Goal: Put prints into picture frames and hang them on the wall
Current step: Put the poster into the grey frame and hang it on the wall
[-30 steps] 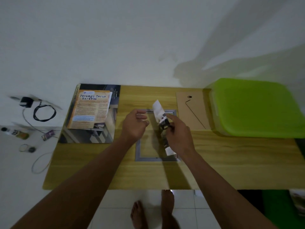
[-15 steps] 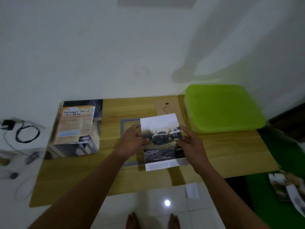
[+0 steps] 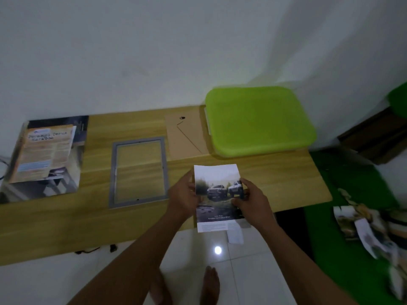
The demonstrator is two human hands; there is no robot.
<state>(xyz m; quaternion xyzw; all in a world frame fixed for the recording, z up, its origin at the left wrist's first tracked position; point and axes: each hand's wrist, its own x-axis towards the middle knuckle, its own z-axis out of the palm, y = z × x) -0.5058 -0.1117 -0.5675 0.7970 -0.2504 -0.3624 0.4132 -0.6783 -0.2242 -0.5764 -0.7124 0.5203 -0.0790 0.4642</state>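
I hold a print (image 3: 217, 194) showing two off-road cars upright above the front edge of the wooden table (image 3: 275, 179). My left hand (image 3: 184, 198) grips its left edge and my right hand (image 3: 253, 201) pinches its right edge. A grey picture frame (image 3: 113, 172) lies flat on the table to the left of the print, with nothing in it. Its brown backing board (image 3: 185, 137) lies flat behind the print, next to the frame.
A lime green plastic lid (image 3: 257, 119) covers a box at the table's back right. A magazine with a leaflet (image 3: 48, 150) lies at the left. Torn pages (image 3: 370, 230) lie on a green mat on the floor at right. A white wall stands behind.
The print was folded edge-on in my right hand over the frame; it now faces me, held by both hands, and has moved right off the frame. The view has swung right.
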